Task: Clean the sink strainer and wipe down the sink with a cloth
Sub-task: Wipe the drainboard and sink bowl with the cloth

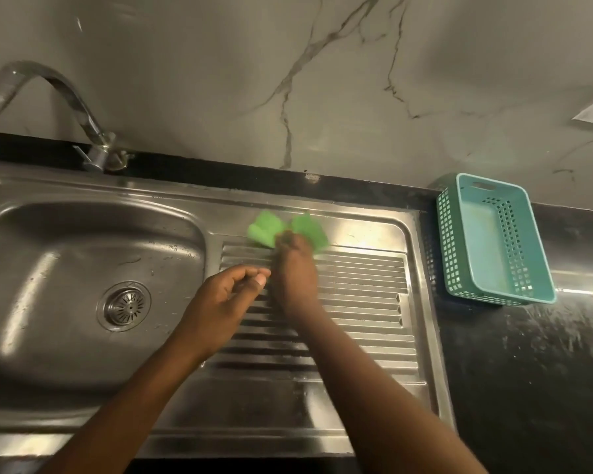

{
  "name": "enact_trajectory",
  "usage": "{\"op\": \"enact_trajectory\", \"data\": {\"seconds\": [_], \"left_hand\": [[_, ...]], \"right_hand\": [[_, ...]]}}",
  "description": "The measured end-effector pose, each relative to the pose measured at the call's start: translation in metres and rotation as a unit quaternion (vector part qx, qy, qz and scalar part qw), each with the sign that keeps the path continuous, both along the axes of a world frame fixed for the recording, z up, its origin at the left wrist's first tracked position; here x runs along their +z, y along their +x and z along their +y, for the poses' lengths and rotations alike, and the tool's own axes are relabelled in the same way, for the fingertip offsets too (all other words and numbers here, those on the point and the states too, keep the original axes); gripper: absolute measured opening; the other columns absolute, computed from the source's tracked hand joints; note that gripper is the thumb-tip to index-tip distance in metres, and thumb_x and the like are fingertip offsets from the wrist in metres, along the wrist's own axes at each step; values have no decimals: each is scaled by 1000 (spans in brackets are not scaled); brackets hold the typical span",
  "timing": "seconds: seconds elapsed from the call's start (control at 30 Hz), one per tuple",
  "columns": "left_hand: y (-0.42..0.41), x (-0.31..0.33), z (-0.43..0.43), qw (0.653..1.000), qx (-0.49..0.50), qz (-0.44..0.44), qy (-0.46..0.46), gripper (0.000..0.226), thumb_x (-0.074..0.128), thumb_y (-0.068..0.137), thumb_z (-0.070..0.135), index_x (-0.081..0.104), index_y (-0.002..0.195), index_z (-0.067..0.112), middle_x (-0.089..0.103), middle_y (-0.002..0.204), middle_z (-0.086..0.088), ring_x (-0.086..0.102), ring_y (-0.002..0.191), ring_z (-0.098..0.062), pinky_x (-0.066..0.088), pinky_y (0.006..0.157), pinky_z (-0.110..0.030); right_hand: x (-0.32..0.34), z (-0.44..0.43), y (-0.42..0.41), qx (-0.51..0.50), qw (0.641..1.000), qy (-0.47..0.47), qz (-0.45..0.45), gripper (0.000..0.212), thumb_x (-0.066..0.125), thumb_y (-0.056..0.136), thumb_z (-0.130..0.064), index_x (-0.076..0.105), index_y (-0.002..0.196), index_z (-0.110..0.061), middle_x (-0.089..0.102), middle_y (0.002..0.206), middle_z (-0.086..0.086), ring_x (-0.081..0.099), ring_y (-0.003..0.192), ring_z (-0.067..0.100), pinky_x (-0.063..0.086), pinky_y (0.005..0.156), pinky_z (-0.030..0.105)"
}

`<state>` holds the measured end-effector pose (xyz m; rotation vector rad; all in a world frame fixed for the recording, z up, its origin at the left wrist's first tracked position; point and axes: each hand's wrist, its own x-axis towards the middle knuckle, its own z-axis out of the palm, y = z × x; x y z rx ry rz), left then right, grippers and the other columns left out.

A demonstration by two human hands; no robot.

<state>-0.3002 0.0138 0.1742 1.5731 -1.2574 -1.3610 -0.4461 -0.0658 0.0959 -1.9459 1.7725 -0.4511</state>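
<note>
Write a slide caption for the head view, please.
Right hand wipes the drainboard with a green cloth.

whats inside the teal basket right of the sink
Nothing can be seen inside the teal basket: its floor and perforated walls show bare. The near-left wall hides a thin strip of floor, so something small and flat there cannot be ruled out.

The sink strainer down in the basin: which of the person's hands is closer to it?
Left. The left hand hovers at the basin's edge, just right of the sink strainer; the right hand is farther right, holding the green cloth.
</note>
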Motion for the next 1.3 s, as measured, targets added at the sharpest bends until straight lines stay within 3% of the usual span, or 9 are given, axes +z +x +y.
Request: {"op": "enact_trajectory", "data": {"seconds": [0.1, 0.17, 0.43, 0.63, 0.83, 0.93, 1.03, 1.17, 1.3], "left_hand": [[-1, 4, -3, 1000, 11, -12, -15, 29, 60, 97, 40, 77, 118, 29, 78, 117, 13, 71, 112, -2, 56, 106, -41], [0, 3, -6, 999, 27, -7, -19, 28, 60, 99, 38, 77, 118, 27, 79, 115, 12, 72, 108, 1, 57, 104, -43], [7, -5, -1, 1000, 13, -9, 9, 23, 57, 105, 35, 75, 119, 32, 77, 119, 16, 70, 115, -2, 55, 108, -43], [22, 0, 5, 1000, 17, 2, 10, 22, 59, 103, 45, 75, 115, 36, 77, 116, 24, 69, 113, 6, 54, 103, -33], [37, 8, -4, 998, 66, 4, -18, 34, 57, 92, 45, 78, 114, 29, 80, 112, 18, 73, 108, 2, 57, 102, -37], [41, 9, -8, 997, 79, 5, -25, 33, 57, 94, 44, 78, 114, 30, 80, 111, 18, 73, 106, 3, 58, 101, -39], [40, 9, -7, 997, 78, 8, -20, 33, 57, 93, 51, 78, 112, 34, 80, 112, 21, 73, 108, 3, 57, 103, -41], [35, 6, -3, 998, 57, 7, -12, 42, 53, 87, 66, 76, 112, 41, 78, 115, 22, 72, 111, 1, 56, 105, -44], [31, 3, 3, 999, 49, 21, 2, 39, 53, 86, 69, 73, 112, 48, 78, 116, 23, 71, 115, 0, 55, 108, -44]], "right_hand": [[0, -12, 19, 198, 978, 22, 65, 52, 62, 102, -22, 51, 152, -16, 39, 166, 7, 26, 156, 32, 25, 128, 42], [-2, -22, -15, 232, 969, 35, 78, 54, 58, 104, -22, 46, 157, -21, 30, 170, 0, 20, 160, 27, 23, 129, 41], [10, -45, -190, -80, 984, 30, 154, 37, 47, 107, -18, 64, 137, -7, 54, 153, 16, 56, 134, 41, 49, 110, 52], [-8, -48, -88, -210, 968, 8, 135, 39, 40, 104, -7, 58, 138, -2, 54, 149, 24, 46, 137, 40, 35, 117, 42], [-12, -49, 78, 112, 979, 10, 169, 50, 46, 101, -14, 47, 151, -9, 42, 162, 11, 26, 156, 37, 14, 129, 51], [-9, -56, 71, 177, 965, 5, 195, 55, 50, 104, -17, 38, 158, -10, 34, 167, 7, 18, 159, 36, 20, 129, 55], [-4, -55, 1, 172, 969, -13, 176, 62, 60, 101, -14, 38, 159, -17, 34, 168, 3, 32, 155, 30, 42, 118, 48], [2, -53, -103, 63, 978, -19, 199, 49, 55, 102, -15, 53, 150, -15, 51, 158, 8, 60, 135, 32, 55, 100, 46], [15, -58, -166, -127, 973, -18, 195, 24, 47, 100, -12, 65, 115, -6, 72, 115, 28, 71, 89, 47, 53, 69, 43]]}}
